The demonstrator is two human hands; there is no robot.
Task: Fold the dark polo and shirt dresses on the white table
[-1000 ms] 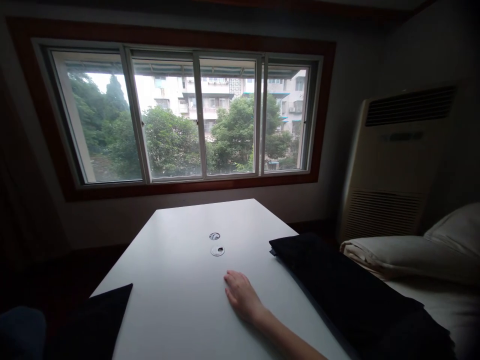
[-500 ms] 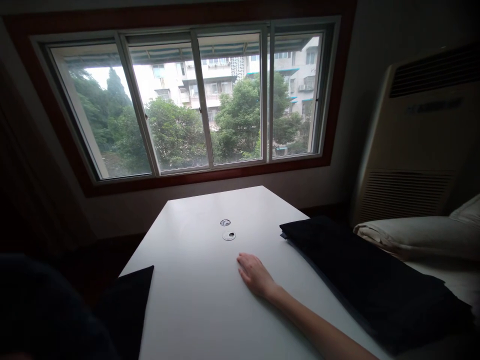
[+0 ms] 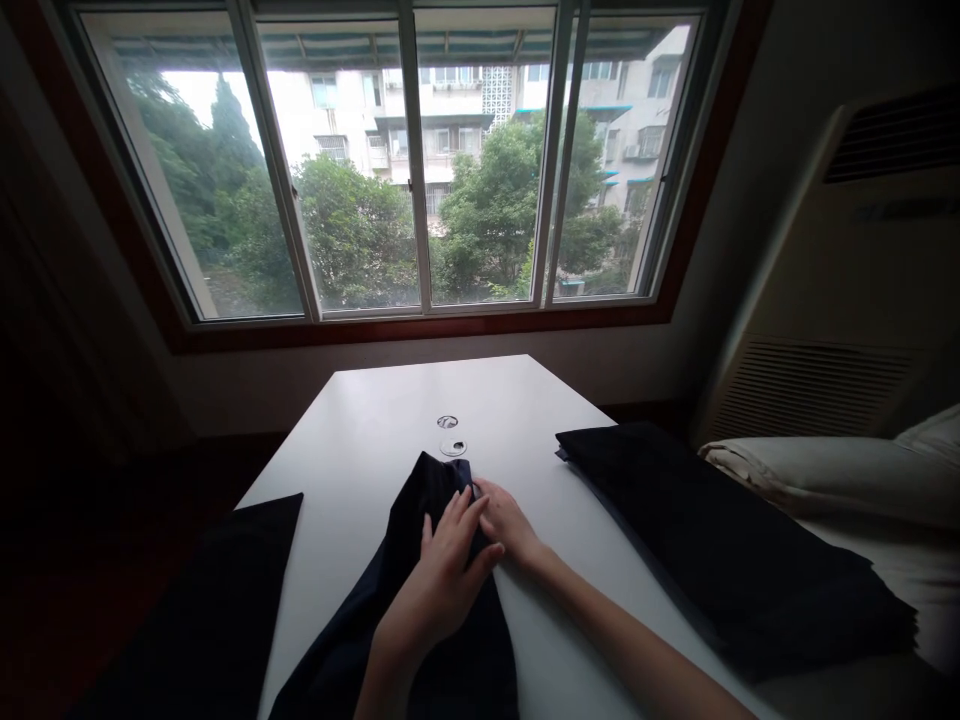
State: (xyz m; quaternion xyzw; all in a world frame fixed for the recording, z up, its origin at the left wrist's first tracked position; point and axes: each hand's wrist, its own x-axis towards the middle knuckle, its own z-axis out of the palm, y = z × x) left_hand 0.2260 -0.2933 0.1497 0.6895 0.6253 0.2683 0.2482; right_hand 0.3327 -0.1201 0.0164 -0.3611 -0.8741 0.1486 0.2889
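A dark navy cloth (image 3: 472, 640) lies over the near middle of the white table (image 3: 570, 600), its narrow folded end toward the window. My left hand (image 3: 446, 560) rests on top of this cloth, fingers stretched out and thumb apart. Against the cloth's right edge, near the far end, my right hand (image 3: 510, 520) has its fingers closed on the edge. Its fingertips are partly hidden by the cloth and my left hand.
On the table's right side lies a stack of black cloth (image 3: 720, 540). Another black cloth (image 3: 217, 590) hangs over the left edge. Two round inserts (image 3: 453, 448) sit in the tabletop. Beyond are a window (image 3: 480, 200), a floor air conditioner (image 3: 817, 380) and pale bedding (image 3: 795, 470).
My left hand has come into view with the navy cloth, now spread over the table's middle. My right hand stays near its place and now meets the cloth's edge. The view has tilted down.
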